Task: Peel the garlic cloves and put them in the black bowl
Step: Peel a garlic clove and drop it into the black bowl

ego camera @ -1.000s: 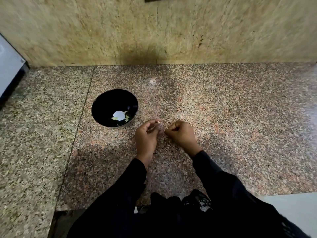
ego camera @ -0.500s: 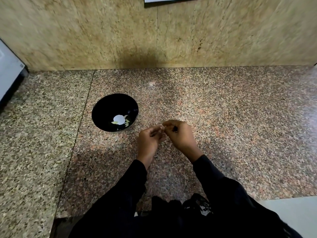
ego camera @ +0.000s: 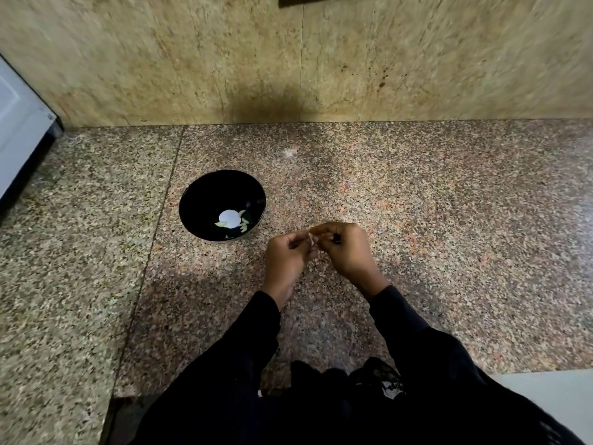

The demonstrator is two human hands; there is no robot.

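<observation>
Peeling is under way: the left hand (ego camera: 287,256) pinches a garlic clove (ego camera: 311,239) while the right hand (ego camera: 345,248) picks at what looks like loose skin. Next, strip it clean and drop the clove into the black bowl (ego camera: 205,194), just left.

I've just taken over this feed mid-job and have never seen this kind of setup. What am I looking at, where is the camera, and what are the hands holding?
There is no machine here: a person in black sleeves works with bare hands. The single camera sits on the person's head and looks forward and down. The left hand and right hand meet over a speckled granite counter, both pinching a small pale garlic clove between their fingertips; it is too small to tell how much skin is left. To the left stands the black bowl, holding a few pale pieces. A beige stone wall rises behind.
</observation>
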